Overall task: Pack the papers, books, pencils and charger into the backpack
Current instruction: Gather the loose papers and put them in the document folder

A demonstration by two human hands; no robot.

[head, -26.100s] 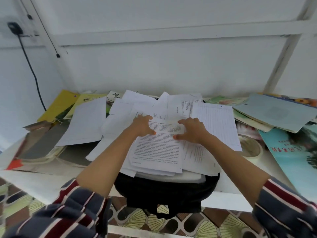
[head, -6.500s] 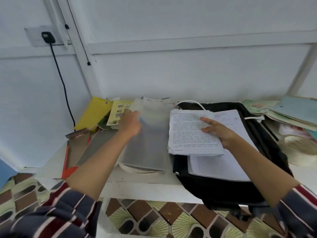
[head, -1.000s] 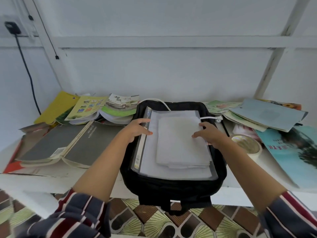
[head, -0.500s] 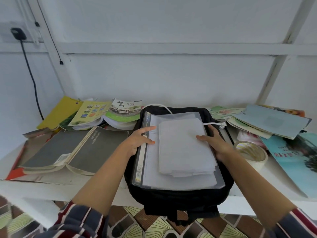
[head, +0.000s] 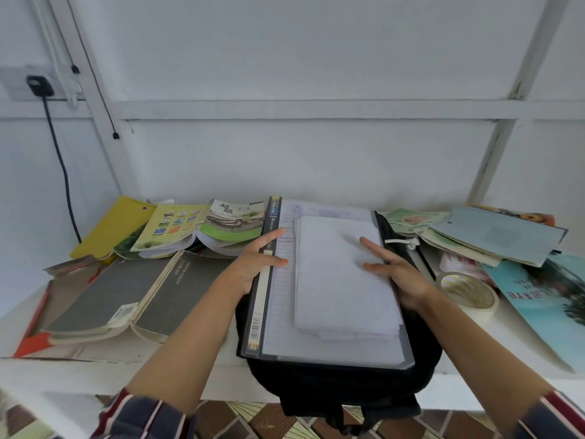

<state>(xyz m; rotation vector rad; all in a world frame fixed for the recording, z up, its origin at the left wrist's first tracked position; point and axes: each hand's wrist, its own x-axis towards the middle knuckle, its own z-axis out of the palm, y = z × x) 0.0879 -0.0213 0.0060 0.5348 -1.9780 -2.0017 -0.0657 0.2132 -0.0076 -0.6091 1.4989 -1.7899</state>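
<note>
As left hand (head: 253,264) and right hand (head: 395,270) loosen, fingers spread, file (head: 278,327) sits further wallward on backpack (head: 348,388) (not inside yet).

Black backpack (head: 342,388) lies flat on the white ledge (head: 190,372), near end sagging over the front edge. A clear file folder (head: 316,353) with a dark spine on its left rests flat on it, and a squared stack of white papers (head: 342,280) sits toward the folder's right side. Books to the left: grey book (head: 126,293) open face down, green-covered books (head: 234,223) fanned behind it, yellow book (head: 117,223) by the wall. To the right lie a pile of thin books (head: 493,236) and a teal book (head: 544,299), and the black charger (head: 39,85) is plugged in high on the left, cable hanging.
</note>
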